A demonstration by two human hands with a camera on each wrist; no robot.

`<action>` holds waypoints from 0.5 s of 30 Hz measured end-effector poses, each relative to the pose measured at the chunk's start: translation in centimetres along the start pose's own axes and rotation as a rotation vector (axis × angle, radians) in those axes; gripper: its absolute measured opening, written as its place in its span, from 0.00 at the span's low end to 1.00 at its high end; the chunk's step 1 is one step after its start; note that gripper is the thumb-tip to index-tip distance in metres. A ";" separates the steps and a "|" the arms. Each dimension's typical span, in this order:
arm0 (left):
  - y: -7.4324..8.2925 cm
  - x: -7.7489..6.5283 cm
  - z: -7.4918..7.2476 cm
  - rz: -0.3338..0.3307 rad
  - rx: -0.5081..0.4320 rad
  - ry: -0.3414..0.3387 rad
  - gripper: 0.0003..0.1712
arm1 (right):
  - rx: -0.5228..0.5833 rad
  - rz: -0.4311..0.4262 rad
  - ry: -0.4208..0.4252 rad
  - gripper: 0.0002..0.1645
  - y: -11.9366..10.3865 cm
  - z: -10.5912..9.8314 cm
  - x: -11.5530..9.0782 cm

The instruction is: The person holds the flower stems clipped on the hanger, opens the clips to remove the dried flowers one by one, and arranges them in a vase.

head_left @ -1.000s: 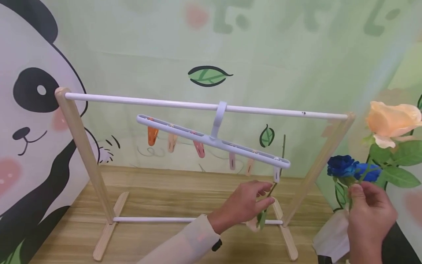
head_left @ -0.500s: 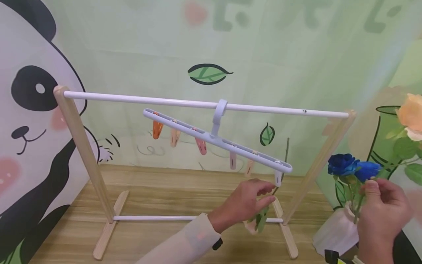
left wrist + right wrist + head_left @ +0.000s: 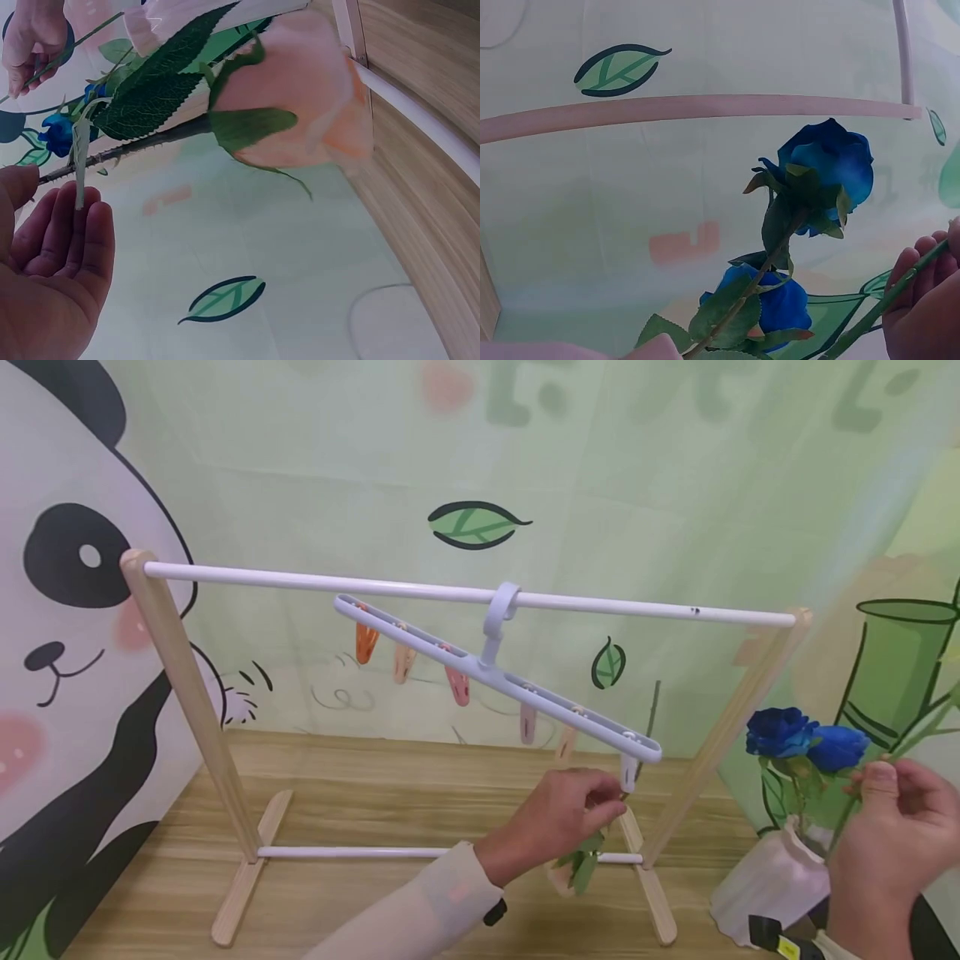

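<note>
My left hand [image 3: 551, 814] pinches the thorny stem of a peach rose [image 3: 292, 97] whose bloom hangs downward with dark green leaves. The stem's upper end stands up behind the white clip [image 3: 628, 772] at the right end of a pale hanger [image 3: 480, 668]; the fingertips are right below this clip. My right hand [image 3: 892, 835] holds a green stem [image 3: 915, 277] between thumb and fingers, at the right edge of the head view. The bloom on that stem lies outside the frame.
A white rod [image 3: 375, 581] on a wooden stand carries the hanger, with several colored clips, one of them orange [image 3: 366, 645]. Below the right hand's side stands a white vase [image 3: 776, 881] with two blue roses [image 3: 782, 732]. A panda backdrop rises behind the wooden tabletop [image 3: 337, 910].
The right hand has moved right and away from the blue roses, taking its peach rose out of the frame. The hanger tilts more steeply, its left end higher. The left hand stays almost in place.
</note>
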State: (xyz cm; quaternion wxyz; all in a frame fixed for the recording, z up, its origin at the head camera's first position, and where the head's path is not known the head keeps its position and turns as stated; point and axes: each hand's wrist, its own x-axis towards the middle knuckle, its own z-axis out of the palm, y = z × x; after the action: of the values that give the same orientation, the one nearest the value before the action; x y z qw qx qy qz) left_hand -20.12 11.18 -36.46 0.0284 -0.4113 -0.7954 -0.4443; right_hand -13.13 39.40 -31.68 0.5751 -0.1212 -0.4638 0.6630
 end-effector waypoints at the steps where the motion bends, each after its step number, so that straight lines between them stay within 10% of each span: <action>1: 0.0 0.0 0.0 -0.004 -0.007 0.000 0.09 | 0.004 0.004 0.004 0.02 -0.1 0.1 0.0; 15: -0.2 -0.3 -0.4 -0.002 -0.016 0.031 0.09 | -0.116 0.052 -0.005 0.02 1.4 -0.6 0.3</action>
State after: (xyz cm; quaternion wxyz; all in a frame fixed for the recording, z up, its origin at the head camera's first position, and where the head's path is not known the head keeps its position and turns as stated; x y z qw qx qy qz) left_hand -20.19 10.65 -36.49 0.0370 -0.4038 -0.7916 -0.4571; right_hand -13.76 40.02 -32.98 0.5486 -0.1649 -0.4994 0.6500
